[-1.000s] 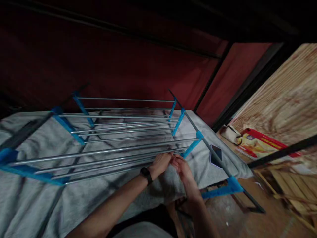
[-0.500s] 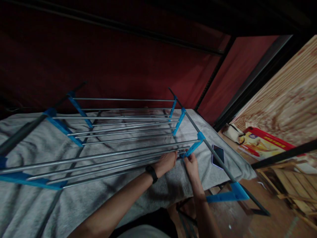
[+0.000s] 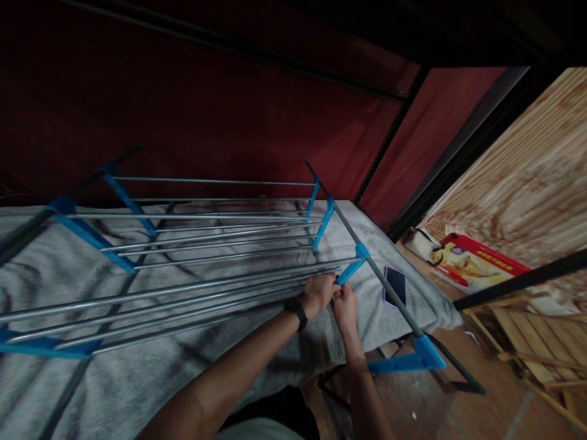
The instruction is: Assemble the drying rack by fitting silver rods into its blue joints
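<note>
A rack of grey metal rods point(image 3: 206, 284) and blue plastic brackets stretches across the grey blanket. My left hand point(image 3: 320, 292), a black watch point(image 3: 299, 313) on its wrist, is closed around the right end of a lower rod. Beside it, my right hand point(image 3: 345, 305) pinches the low end of the right-hand blue bracket point(image 3: 352, 269). The fingertips of both hands nearly meet there and hide the joint between rod and bracket. That bracket hangs from a slanting dark grey tube point(image 3: 389, 292). Another blue bracket point(image 3: 413, 360) sits lower on the same tube, near my right forearm.
A phone point(image 3: 395, 287) lies on the blanket point(image 3: 284, 348) just right of the tube. On the floor beyond are a red and yellow box point(image 3: 481, 263), a white bag point(image 3: 420, 245) and a slatted wooden piece point(image 3: 527, 336). A dark red wall point(image 3: 229, 122) stands behind the rack.
My left hand has moved right along the rods, up against the bracket's end and my right hand. The rack and surroundings appear shifted left as the view turned slightly.
</note>
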The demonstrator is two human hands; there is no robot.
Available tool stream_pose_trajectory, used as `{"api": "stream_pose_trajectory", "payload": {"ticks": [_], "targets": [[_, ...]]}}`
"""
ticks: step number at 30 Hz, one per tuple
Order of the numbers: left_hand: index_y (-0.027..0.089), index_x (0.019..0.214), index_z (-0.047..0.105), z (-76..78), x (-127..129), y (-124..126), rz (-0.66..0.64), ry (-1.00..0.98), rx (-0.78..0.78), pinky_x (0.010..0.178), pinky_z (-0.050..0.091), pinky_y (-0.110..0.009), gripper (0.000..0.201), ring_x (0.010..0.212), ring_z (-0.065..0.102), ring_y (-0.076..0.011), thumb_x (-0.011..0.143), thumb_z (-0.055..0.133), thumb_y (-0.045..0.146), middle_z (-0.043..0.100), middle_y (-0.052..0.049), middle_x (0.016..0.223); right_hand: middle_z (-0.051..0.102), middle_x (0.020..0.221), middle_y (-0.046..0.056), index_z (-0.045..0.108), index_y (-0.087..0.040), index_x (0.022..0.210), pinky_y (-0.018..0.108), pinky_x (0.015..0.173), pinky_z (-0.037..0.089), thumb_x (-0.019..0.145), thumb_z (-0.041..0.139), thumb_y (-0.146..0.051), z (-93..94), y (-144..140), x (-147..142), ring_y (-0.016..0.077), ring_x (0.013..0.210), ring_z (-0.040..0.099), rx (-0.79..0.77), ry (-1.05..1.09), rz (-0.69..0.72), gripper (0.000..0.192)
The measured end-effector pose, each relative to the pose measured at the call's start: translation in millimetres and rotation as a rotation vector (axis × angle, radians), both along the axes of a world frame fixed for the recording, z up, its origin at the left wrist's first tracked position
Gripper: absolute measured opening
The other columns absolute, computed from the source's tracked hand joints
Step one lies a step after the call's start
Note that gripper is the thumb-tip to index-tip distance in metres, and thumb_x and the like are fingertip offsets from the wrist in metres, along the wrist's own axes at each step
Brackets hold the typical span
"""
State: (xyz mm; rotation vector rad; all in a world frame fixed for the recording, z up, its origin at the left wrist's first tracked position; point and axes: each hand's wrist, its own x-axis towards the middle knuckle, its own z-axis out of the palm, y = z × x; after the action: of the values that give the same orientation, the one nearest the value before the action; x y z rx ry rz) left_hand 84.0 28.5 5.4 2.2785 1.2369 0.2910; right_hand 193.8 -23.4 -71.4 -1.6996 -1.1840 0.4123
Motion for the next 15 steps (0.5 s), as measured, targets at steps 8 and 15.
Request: {"api": "stream_pose_trajectory", "payload": {"ticks": [8,15], "targets": [[0.023,0.109,0.075,3.7,0.0,-1.9,0.071,0.028,0.044,0.085,0.054,-0.033,0.026,0.102,0.073,-0.0263,0.101,0.054,0.037,0.078,-0.009,0.107,0.074,0.093,0.012,0.067,-0.018,0.103,0.03,0.069,0.046,0.087,0.043,-0.03,6.2,6.7,-5.3,0.0216,0.076,0.063,0.001,-0.02,-0.017,0.031],[0.021,0.11,0.075,4.0,-6.4,0.0,0.073,0.052,0.018,0.09,0.053,-0.033,0.028,0.106,0.073,-0.0252,0.101,0.054,0.037,0.078,-0.01,0.11,0.074,0.091,0.013,0.068,-0.017,0.101,0.032,0.07,0.047,0.086,0.043,-0.031,5.9,6.7,-13.8,0.0232,0.076,0.063,0.011,-0.028,-0.055,0.032]]}}
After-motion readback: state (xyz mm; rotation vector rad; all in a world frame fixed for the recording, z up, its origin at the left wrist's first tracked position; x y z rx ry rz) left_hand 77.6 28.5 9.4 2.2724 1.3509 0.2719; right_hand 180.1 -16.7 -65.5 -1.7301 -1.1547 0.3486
